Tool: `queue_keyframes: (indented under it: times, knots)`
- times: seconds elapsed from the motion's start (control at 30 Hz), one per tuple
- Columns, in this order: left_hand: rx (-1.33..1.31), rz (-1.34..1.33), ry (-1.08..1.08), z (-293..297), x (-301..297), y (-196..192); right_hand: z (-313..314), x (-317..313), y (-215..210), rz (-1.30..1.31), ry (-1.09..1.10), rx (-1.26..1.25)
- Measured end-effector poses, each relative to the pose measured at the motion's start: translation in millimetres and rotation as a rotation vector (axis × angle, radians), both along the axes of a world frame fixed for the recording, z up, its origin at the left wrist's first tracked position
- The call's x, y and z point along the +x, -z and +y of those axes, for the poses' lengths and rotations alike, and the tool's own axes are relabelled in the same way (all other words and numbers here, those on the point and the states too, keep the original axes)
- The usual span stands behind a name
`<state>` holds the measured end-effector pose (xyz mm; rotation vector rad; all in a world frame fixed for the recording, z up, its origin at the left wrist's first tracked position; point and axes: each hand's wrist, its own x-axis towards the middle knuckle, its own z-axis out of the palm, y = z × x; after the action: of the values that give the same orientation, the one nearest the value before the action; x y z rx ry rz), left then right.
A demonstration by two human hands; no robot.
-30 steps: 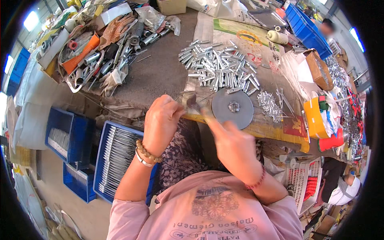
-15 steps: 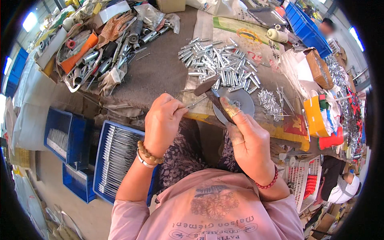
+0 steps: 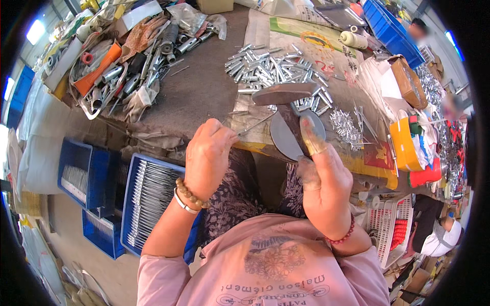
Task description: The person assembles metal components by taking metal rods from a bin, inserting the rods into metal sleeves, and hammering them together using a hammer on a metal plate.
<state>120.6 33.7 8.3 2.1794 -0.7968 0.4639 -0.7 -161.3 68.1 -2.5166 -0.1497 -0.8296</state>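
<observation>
- Steel hammer point(image 3: 286, 102), one, raised over the round metal disc point(image 3: 286, 136), gripped by the right hand point(image 3: 324, 186).
- Left hand point(image 3: 206, 155) pinches one thin rod point(image 3: 253, 125) beside the disc.
- Beyond the disc: one heap of silvery pins point(image 3: 270, 71).

My left hand point(image 3: 208, 155) sits curled into a loose fist, knuckles up, with the fingertips pinched together at its far edge. The wrist is bent slightly and carries a bead bracelet point(image 3: 191, 194) beside a thin pale band. My left forearm runs bare down to a pink sleeve at the lower edge. My right hand point(image 3: 324, 191) is raised higher in the view, fingers wrapped closed in a firm grip, the thumb point(image 3: 310, 133) stretched straight forward and wearing a grubby pale finger cover. A red bead bracelet point(image 3: 343, 237) circles the right wrist, and that forearm is short in view, bent sharply back toward my chest.
</observation>
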Motion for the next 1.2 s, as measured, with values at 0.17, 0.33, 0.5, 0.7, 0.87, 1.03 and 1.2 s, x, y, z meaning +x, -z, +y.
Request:
queue_keyframes:
  times: [0.17, 0.33, 0.5, 0.7, 0.87, 1.03, 1.2]
  knots:
    - [0.080, -0.043, -0.054, -2.9, 2.7, -0.4, -0.4, -3.8, 18.4, 0.386, 0.017, -0.171]
    - [-0.012, 0.032, -0.009, 0.4, 3.0, 1.5, -8.5, -2.8, -13.3, 0.127, -0.013, 0.048]
    - [0.001, 0.065, -0.021, -2.9, -1.0, -6.0, -40.0, -17.7, -20.7, 0.153, -0.065, 0.352]
    - [0.048, 0.096, -0.087, -10.4, -4.5, -11.8, -90.6, -54.4, 5.0, 0.565, 0.159, 0.434]
    - [0.065, 0.039, -0.005, -7.7, 2.3, -5.8, -120.5, -81.5, 6.2, 0.461, 0.171, 0.537]
    - [-0.344, 0.503, -0.062, 0.0, 7.3, -2.5, -169.0, -98.1, 3.1, 0.260, 0.450, 0.475]
    - [-0.402, 0.560, -0.049, -12.1, 11.1, 1.1, -218.5, -115.0, 17.9, 0.360, 0.738, 0.632]
